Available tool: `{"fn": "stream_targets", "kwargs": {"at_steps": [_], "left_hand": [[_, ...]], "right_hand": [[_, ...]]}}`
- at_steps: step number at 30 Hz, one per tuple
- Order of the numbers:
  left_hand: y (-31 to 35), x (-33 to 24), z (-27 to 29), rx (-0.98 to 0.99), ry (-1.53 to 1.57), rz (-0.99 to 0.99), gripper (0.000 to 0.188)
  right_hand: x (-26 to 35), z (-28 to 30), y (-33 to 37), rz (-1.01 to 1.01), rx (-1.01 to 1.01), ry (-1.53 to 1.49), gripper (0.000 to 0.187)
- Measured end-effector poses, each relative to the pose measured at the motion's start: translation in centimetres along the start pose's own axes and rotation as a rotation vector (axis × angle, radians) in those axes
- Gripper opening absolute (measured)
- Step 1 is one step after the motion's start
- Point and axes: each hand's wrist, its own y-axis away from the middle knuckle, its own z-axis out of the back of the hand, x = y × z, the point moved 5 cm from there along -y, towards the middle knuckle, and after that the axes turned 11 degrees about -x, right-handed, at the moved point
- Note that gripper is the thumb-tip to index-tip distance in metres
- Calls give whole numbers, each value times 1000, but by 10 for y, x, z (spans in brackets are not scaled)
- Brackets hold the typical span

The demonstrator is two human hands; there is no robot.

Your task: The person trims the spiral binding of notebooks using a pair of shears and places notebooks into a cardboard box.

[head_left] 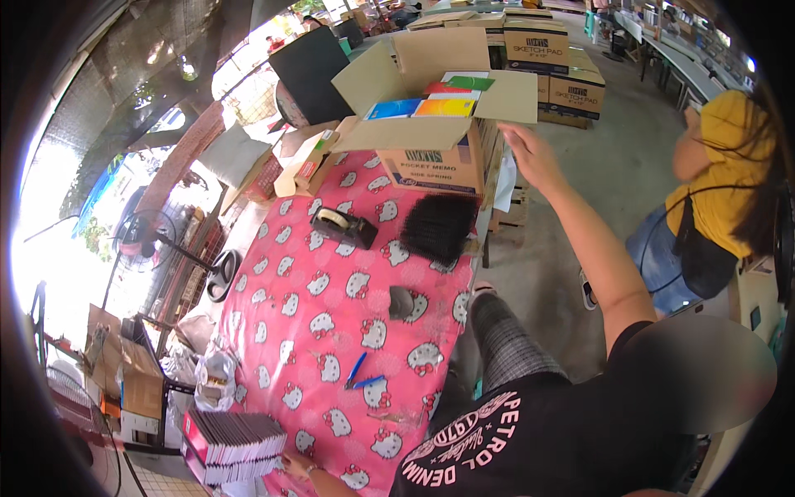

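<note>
Carton (431,171) hides lower contents; oval patch (708,373) btm rt. blurred.

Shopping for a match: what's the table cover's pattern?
Table cover: white cartoon cats on pink; head view.

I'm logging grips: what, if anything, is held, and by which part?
A hold cannot be told: the left hand is at the right end of the notebook stack, the right hand by the carton flap.
</note>
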Motion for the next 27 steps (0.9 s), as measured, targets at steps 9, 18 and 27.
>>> {"fn": "stream_targets", "kwargs": {"at_steps": [9, 18, 27], "left_hand": [[242, -422, -19, 313, 904, -878, 24], [574, -769, -107, 1204, 811, -1732, 47], [669, -758, -170, 995, 204, -1966, 76]], "right_hand": [[-150, -127, -199, -6, 319, 414, 66], [-196, -174, -258, 264, 645, 556, 58], [-197, -192, -302, 513, 1047, 219, 44]]}}
